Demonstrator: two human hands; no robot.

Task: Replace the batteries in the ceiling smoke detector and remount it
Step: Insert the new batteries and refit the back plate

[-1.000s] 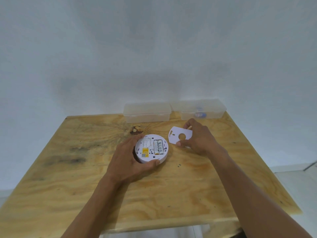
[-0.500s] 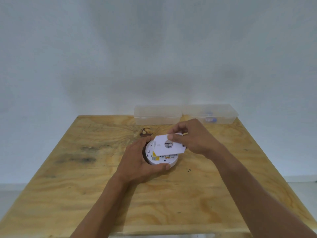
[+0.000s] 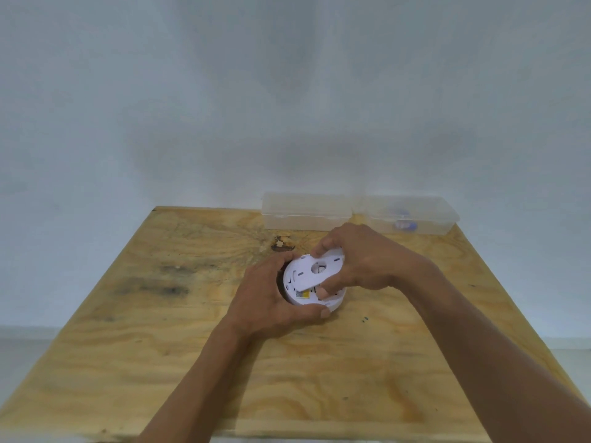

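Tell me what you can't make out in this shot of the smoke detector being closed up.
- Batteries: hidden in the head view under the white cover plate and the right hand.
- Far side of the smoke detector: covered by the left hand and the plate.
- Yellow label: too small to read.
- Bluish item in the right clear box: blurred through the plastic.
- Whether the plate is latched: unclear; its near edge looks raised.

Both forearms bare, no sleeves, no watch or rings. Left hand (image 3: 271,302) & right hand (image 3: 367,263): no gloves, short nails.
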